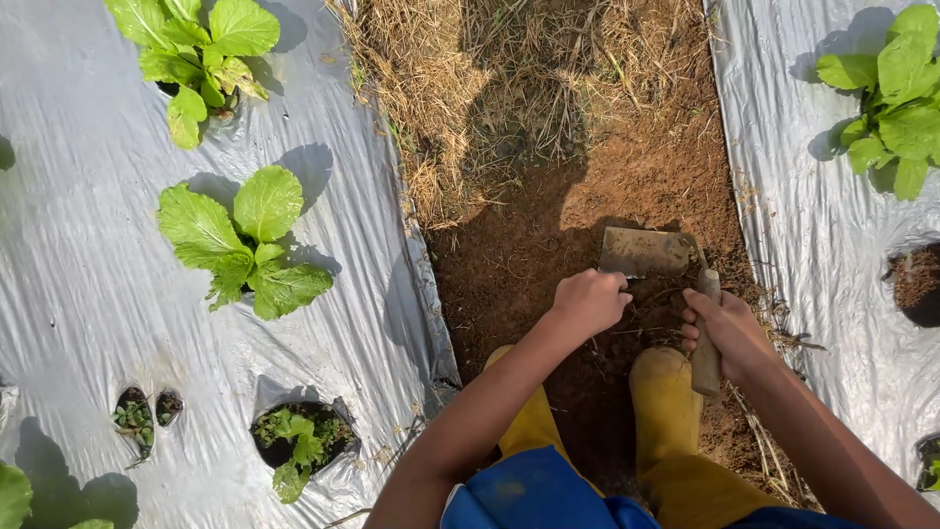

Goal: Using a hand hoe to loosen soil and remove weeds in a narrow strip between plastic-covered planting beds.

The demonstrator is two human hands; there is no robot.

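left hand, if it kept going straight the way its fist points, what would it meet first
Probably the flat metal blade of the hand hoe: the left hand already sits at its near edge, though whether they touch is unclear.

Outdoor plot in strong sunlight: bare soil furrow (548, 255), dry straw (509, 88), silver mulch sheeting (78, 255) with leafy seedlings (240, 240), possibly cabbage.

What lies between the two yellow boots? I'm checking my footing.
In the head view, only bare reddish-brown soil, shaded, shows between the left yellow boot and the right yellow boot.
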